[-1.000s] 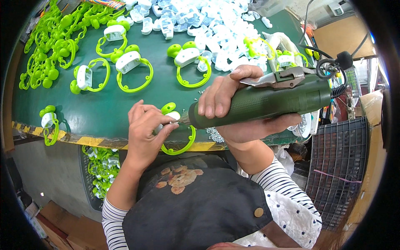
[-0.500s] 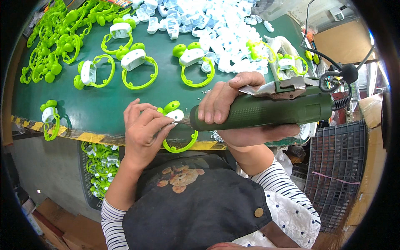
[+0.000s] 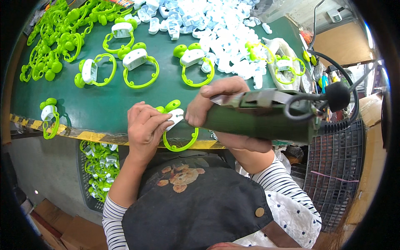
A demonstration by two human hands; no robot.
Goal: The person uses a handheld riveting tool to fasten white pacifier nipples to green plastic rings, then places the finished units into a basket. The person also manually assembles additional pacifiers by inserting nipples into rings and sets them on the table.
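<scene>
- Green-and-white ring piece sits at the near edge of the bench, just right of the left hand's fingertips, its white block uppermost and its ring reaching toward the wearer.
- Left hand: back turned up, fingers bent close together, thumb below them, pinching the white block's left side; its forearm slants up from the lower left.
- Right hand: wrapped firmly around a dark green power tool, fingers curled over the front end, thumb laid along the far side by the metal lever, heel on the near side.
- From where I stand the tool lies nearly level, nose toward the left hand, corded end away to the right; I cannot tell whether its tip meets the block.
- Beyond the left hand stand four similar pieces; another piece is well to its left.
- Far past the right hand, white casings lie heaped.
</scene>
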